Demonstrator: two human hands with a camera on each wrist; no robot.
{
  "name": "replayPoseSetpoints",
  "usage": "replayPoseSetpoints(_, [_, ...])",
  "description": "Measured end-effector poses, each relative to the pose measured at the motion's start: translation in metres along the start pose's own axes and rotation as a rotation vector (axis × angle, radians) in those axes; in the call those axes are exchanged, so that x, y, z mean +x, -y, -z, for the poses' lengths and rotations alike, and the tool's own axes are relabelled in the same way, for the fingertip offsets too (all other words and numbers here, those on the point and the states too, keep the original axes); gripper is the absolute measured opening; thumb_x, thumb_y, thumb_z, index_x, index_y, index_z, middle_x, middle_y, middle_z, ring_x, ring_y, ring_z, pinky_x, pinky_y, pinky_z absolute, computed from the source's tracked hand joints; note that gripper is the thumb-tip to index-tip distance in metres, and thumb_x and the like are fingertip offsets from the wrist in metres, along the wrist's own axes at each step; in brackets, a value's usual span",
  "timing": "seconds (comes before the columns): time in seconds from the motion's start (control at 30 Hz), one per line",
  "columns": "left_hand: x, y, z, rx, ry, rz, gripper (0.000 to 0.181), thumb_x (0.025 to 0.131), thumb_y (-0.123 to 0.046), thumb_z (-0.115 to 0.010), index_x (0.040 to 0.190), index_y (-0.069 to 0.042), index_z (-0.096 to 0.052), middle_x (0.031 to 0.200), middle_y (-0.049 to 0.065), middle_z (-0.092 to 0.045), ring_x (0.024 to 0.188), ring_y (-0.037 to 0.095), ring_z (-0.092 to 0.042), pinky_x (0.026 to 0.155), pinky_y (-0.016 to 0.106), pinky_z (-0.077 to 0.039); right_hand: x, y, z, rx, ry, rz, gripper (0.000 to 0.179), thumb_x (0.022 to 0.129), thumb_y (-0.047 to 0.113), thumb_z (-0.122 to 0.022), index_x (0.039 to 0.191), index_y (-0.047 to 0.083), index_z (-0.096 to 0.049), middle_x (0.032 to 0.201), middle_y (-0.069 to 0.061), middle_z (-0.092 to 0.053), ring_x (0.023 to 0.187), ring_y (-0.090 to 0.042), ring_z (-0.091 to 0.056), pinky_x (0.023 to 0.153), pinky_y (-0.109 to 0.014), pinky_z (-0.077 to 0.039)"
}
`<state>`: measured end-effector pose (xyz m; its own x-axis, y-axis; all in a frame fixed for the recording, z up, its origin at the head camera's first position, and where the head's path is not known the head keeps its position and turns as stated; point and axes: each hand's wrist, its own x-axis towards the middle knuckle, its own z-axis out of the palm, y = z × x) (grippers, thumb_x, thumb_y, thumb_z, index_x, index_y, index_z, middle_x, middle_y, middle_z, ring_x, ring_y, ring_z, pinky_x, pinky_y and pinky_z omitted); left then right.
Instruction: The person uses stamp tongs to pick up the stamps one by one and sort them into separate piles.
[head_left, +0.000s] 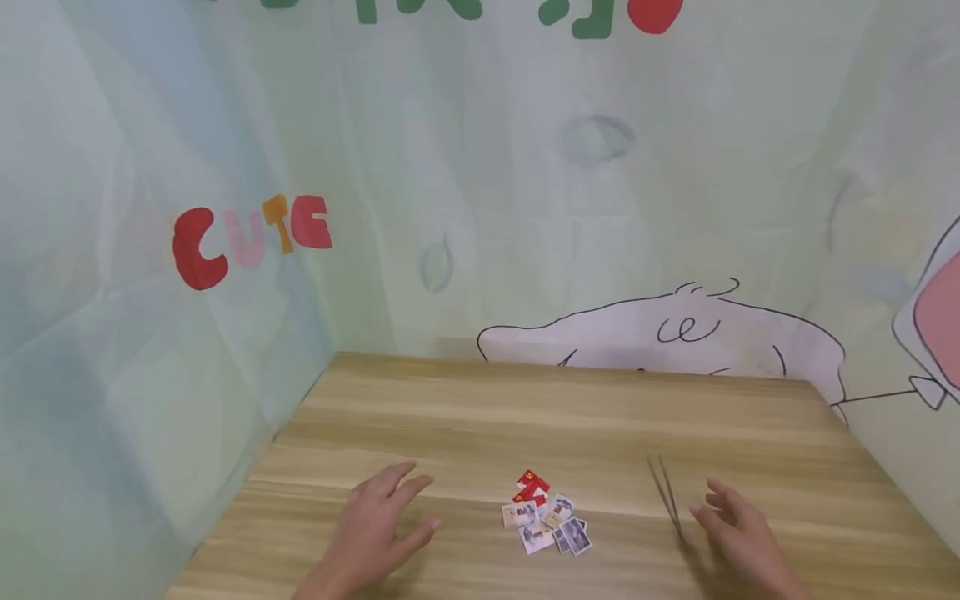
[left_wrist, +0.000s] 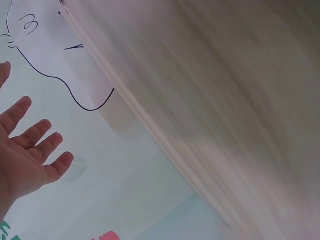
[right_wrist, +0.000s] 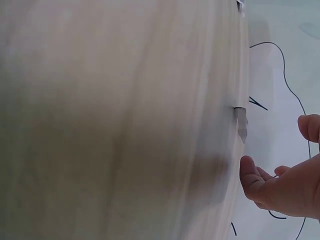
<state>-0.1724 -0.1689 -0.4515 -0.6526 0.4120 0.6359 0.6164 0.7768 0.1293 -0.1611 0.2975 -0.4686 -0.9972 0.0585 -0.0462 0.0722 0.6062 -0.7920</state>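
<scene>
Card pile (head_left: 551, 518) on a wooden table (head_left: 480, 417), tweezers (head_left: 672, 515) to its right

Loose and overlapping, well within the tabletop. At the far side of the card pile, red cards (head_left: 531, 493) with yellow emblems; at its near side, pale printed cards (head_left: 536, 537); at its near right corner, black-and-white cards (head_left: 577, 537).

Well left of the card pile, left hand (head_left: 372, 527) with fingers spread and slightly bent, gripping nothing. Farther right of the card pile than the tweezers and just beside them, right hand (head_left: 738, 529) with fingers loosely bent, gripping nothing; impossible to tell whether touching the tweezers. On the tweezers, prongs apart at the far end.

Beyond the card pile and the table edge, a pale backdrop (head_left: 495, 200) with an animal drawing (head_left: 622, 333).
</scene>
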Motion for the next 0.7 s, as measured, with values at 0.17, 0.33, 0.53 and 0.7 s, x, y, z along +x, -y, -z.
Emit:
replayPoseSetpoints(0.17, [0.003, -0.009, -0.007, -0.029, 0.049, 0.006, 0.046, 0.072, -0.036, -0.075, 0.110, -0.011, -0.065, 0.117, 0.015, -0.057, 0.104, 0.034, -0.055, 0.078, 0.055, -0.044, 0.001, 0.002, 0.000, 0.044, 0.008, -0.017, 0.069, 0.096, 0.035, -0.050, 0.139, -0.012, -0.022, 0.130, -0.041, -0.033, 0.116, -0.053, -0.039, 0.089, -0.055, -0.040])
replayPoseSetpoints(0.33, [0.011, -0.017, -0.012, -0.033, 0.103, 0.008, 0.050, 0.073, -0.038, -0.074, 0.115, -0.012, -0.063, 0.121, 0.014, -0.055, 0.109, 0.032, -0.052, 0.084, 0.054, -0.042, 0.003, 0.002, -0.005, 0.128, 0.023, -0.033, 0.072, 0.094, 0.031, -0.055, 0.140, -0.011, -0.019, 0.129, -0.042, -0.033, 0.115, -0.053, -0.040, 0.082, -0.042, -0.049])
replayPoseSetpoints(0.53, [0.020, -0.026, -0.014, -0.051, 0.172, 0.011, 0.051, 0.075, -0.039, -0.072, 0.117, -0.012, -0.062, 0.123, 0.013, -0.054, 0.111, 0.031, -0.050, 0.088, 0.054, -0.039, 0.005, 0.002, -0.011, 0.134, 0.006, -0.041, 0.074, 0.092, 0.030, -0.058, 0.139, -0.012, -0.019, 0.127, -0.040, -0.037, 0.114, -0.051, -0.042, 0.079, -0.039, -0.051])
replayPoseSetpoints(0.7, [0.021, -0.031, -0.019, -0.061, 0.201, 0.004, 0.051, 0.075, -0.040, -0.072, 0.117, -0.013, -0.061, 0.123, 0.014, -0.054, 0.111, 0.031, -0.050, 0.089, 0.053, -0.039, 0.007, 0.002, -0.016, 0.119, -0.014, -0.029, 0.074, 0.091, 0.030, -0.060, 0.137, -0.013, -0.022, 0.124, -0.040, -0.040, 0.113, -0.050, -0.044, 0.078, -0.038, -0.051])
